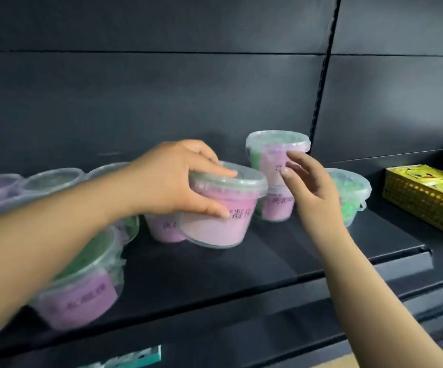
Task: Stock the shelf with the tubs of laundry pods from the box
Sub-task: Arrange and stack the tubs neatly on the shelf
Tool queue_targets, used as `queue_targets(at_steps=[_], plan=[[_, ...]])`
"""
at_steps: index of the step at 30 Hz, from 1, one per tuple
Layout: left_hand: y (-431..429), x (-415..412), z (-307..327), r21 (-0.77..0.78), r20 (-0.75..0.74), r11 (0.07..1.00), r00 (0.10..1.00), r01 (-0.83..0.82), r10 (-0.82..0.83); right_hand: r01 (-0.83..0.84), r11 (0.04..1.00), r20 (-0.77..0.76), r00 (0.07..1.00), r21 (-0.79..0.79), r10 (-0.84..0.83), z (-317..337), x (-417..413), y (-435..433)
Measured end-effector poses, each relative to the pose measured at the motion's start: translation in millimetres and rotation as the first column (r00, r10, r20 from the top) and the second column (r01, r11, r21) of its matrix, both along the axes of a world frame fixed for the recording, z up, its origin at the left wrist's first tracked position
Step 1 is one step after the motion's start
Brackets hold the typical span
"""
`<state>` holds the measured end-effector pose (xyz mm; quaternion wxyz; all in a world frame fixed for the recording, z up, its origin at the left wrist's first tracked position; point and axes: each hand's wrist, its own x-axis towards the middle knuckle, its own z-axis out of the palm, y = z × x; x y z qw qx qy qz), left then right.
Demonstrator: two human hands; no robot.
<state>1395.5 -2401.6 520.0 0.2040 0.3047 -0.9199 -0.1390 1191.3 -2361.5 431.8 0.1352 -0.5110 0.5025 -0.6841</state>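
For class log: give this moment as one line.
left hand: grips pink tub | right hand: open by stacked tubs | shelf: partly stocked

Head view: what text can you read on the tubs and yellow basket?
"凝", part hidden: pink label of the clear plastic tub in the left hand.
"洗衣": pink label of the lower stacked clear tub.
Front-left tub, upper stacked tub: print blurred, unreadable.
Yellow perforated basket: no readable text.

Centre translucent round plastic tub point(223, 224): pale pink label, dark print. Stacked clear tub point(268, 155): pink label, green pods. Rightmost clear tub point(353, 192): green. Front-left clear tub point(82, 296): purple label, green above. Metal shelf point(241, 264): dark grey. Perforated box point(425, 205): yellow, dot grid, duck print.
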Motion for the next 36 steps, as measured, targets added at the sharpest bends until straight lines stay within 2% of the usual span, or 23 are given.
queue_targets(at_steps=[2, 5, 9, 12, 13, 15, 20, 24, 29, 31, 33, 36], plan=[[7.2, 12.0, -18.6, 0.027, -0.002, 1.0, 1.0, -0.009, 0.01, -0.242, 0.966, 0.048, 0.97, 0.094, 0.238, 0.2, 18.5, 13.6], [20.9, 32.2, -44.6, 0.077, 0.009, 0.997, 1.0, -0.01, 0.009, -0.331, 0.915, 0.034, 0.943, 0.233, 0.332, -9.7, 41.4, 23.5], [25.8, 51.4, -65.2, 0.038, 0.063, 0.999, 0.997, -0.037, 0.035, -0.293, 0.912, 0.02, 0.954, 0.288, 0.3, -24.8, 66.5, 30.7], [25.6, 57.6, -72.0, -0.109, 0.222, 0.988, 0.967, -0.106, 0.128, -0.267, 0.898, -0.053, 0.952, 0.349, 0.303, -29.6, 86.1, 28.3], [25.8, 58.3, -73.8, -0.107, 0.244, 0.986, 0.958, -0.125, 0.148, -0.253, 0.898, -0.058, 0.954, 0.361, 0.293, -30.5, 90.8, 28.4], [26.7, 57.9, -73.5, -0.063, 0.223, 0.985, 0.96, -0.162, 0.172, -0.256, 0.9, -0.032, 0.958, 0.353, 0.285, -28.9, 98.5, 28.2], [28.7, 57.3, -69.8, -0.097, 0.212, 0.97, 0.947, -0.224, 0.24, -0.242, 0.895, -0.046, 0.959, 0.375, 0.279, -28.1, 103.0, 24.4], [30.9, 60.6, -69.1, -0.063, 0.18, 0.962, 0.945, -0.267, 0.274, -0.262, 0.883, -0.02, 0.956, 0.389, 0.293, -28.6, 105.0, 18.4], [33.7, 59.0, -71.7, -0.125, 0.207, 0.956, 0.935, -0.267, 0.288, -0.277, 0.878, -0.019, 0.951, 0.391, 0.309, -26.8, 100.4, 16.9], [32.1, 57.0, -69.6, -0.153, 0.225, 0.954, 0.931, -0.258, 0.288, -0.208, 0.901, -0.055, 0.968, 0.38, 0.246, -26.4, 87.3, 21.7], [32.2, 51.2, -64.7, -0.186, 0.183, 0.946, 0.937, -0.264, 0.298, -0.057, 0.947, -0.094, 0.991, 0.315, 0.091, -29.8, 63.7, 27.1], [33.3, 27.0, -48.8, -0.176, -0.086, 0.945, 0.961, -0.275, 0.263, 0.231, 0.957, -0.135, 0.969, 0.176, -0.209, -29.5, 10.3, 32.3]])
